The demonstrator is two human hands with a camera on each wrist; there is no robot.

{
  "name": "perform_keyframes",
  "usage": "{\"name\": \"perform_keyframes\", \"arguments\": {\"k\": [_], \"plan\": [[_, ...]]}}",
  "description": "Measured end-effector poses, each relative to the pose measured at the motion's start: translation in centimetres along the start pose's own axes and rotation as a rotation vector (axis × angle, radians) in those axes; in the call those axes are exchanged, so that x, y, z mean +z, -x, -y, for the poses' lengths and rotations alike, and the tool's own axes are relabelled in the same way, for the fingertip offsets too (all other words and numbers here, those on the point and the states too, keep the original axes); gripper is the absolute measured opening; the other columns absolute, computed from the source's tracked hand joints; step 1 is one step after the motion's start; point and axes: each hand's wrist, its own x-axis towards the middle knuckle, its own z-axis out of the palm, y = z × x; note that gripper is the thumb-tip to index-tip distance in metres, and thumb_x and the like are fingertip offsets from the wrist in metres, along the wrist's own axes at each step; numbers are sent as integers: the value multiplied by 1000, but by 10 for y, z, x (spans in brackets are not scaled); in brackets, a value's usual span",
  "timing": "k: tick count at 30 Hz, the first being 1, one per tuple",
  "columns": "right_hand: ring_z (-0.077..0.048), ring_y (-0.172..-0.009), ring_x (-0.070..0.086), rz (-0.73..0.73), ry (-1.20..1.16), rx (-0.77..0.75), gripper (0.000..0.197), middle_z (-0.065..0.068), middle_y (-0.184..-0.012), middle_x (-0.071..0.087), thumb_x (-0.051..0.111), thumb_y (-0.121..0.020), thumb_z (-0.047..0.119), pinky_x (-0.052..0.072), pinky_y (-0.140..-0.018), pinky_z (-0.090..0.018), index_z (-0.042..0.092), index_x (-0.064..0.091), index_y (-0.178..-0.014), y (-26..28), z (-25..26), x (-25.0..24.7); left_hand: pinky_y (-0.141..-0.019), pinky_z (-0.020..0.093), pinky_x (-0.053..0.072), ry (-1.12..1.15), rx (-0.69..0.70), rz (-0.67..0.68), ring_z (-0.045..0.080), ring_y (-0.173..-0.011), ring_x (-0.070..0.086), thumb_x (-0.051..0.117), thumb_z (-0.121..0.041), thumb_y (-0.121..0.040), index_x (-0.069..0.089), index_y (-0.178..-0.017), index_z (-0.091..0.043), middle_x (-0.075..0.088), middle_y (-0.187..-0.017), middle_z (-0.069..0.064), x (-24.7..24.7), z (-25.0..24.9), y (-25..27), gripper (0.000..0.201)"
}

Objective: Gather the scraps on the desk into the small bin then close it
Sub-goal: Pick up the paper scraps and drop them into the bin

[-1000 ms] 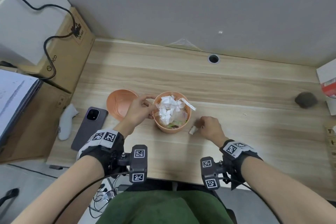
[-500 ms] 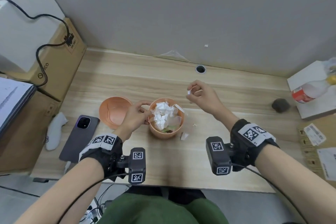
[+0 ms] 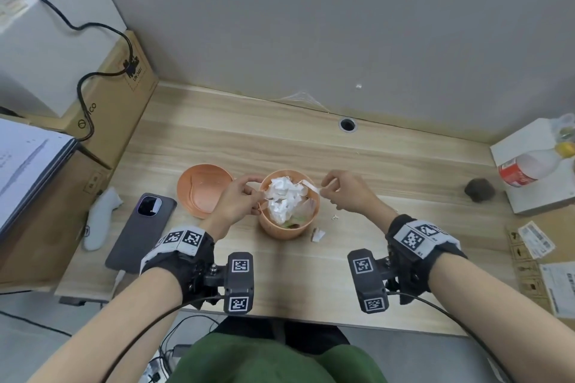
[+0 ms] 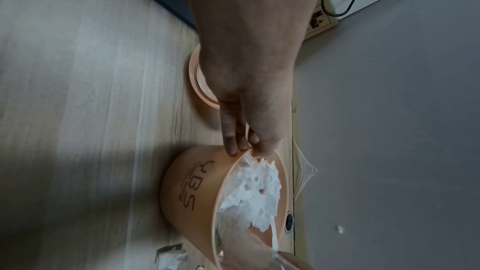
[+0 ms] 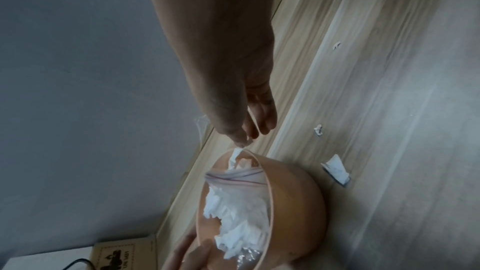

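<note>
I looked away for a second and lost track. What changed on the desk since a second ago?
The right hand left the desk beside the bin, rose with a small white scrap pinched, and now holds it over the rim. The left hand still grips the rim; the lid and larger scrap stayed put.

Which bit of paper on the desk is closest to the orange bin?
The larger crumpled white paper scrap, lying right beside the small orange plastic bin on its near right side. The tiny white crumb sits farther out, under the right hand.

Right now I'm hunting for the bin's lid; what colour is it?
The lid is peach-orange, matching the small bin; it shows best in the head view.
</note>
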Motion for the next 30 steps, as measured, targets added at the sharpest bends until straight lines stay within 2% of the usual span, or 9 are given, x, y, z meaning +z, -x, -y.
{"name": "perform_keyframes", "arguments": {"k": [2, 5, 10, 13, 15, 18, 22, 26, 30], "plan": [[-34, -70, 68, 0, 26, -13, 4, -2, -65, 62, 62, -81, 8, 58, -62, -41, 11, 64, -78, 1, 2, 6, -61, 28, 57, 5, 2, 1, 13, -54, 57, 67, -2, -84, 65, -111, -15, 54, -67, 6, 0, 0, 1, 31], [-27, -67, 66, -39, 83, -38, 21, -7, -66, 65, 60, -79, 5, 56, -60, -34, 20, 61, -64, -1, 5, 8, -54, 22, 54, 10, 6, -6, 13, -56, 57, 67, -1, -84, 64, -111, -15, 54, -67, 6, 0, -1, 3, 30], [-17, -62, 62, -38, 68, -79, 11, -11, -75, 71, 60, -79, 8, 55, -56, -27, 16, 66, -74, -5, 14, 10, -54, 21, 55, 13, 6, -17, 13, -58, 57, 67, -2, -85, 64, -111, -15, 53, -69, 5, 0, -2, 4, 29], [-14, -60, 54, -9, 109, -97, 6, -7, -79, 67, 63, -78, 10, 39, -46, -15, 15, 65, -80, -7, 15, 15, -58, 24, 55, 21, -5, -15, 9, -55, 58, 68, -3, -84, 65, -110, -17, 54, -70, 5, 0, -1, 1, 29], [-19, -71, 53, -37, 132, -109, 6, -4, -82, 60, 66, -78, 13, 36, -52, -18, 17, 64, -82, -9, 12, 18, -59, 25, 55, 28, -9, -12, 5, -52, 59, 68, -3, -84, 65, -108, -18, 53, -69, 5, 0, -1, 1, 29], [-23, -76, 51, -84, 92, -84, 21, -2, -94, 50, 70, -79, 23, 43, -62, -30, 18, 53, -91, -11, 6, 21, -55, 21, 54, 18, -3, -17, 4, -50, 57, 67, -4, -85, 66, -111, -16, 53, -69, 5, 0, -1, 2, 29], [-31, -59, 67, -53, 0, -6, 10, -7, -79, 67, 54, -86, 19, 57, -53, -41, 11, 55, -92, -11, 4, 17, -53, 20, 53, 19, -1, -17, 8, -55, 56, 67, -3, -85, 66, -107, -17, 53, -68, 5, 0, -2, 2, 27], [-27, -61, 67, -53, 44, -59, 10, -9, -67, 69, 58, -86, 17, 58, -60, -38, 11, 64, -82, -11, 5, 8, -54, 21, 53, 17, -1, -7, 8, -53, 57, 67, -3, -85, 66, -109, -16, 54, -67, 4, 0, -3, 2, 27], [-12, -60, 57, -55, 125, -170, 7, -1, -66, 66, 63, -79, 14, 47, -59, -26, 19, 65, -74, -9, 17, 6, -56, 22, 55, 0, -2, -11, 5, -49, 58, 65, -2, -85, 66, -110, -15, 55, -67, 3, 0, -2, 1, 28]]}}
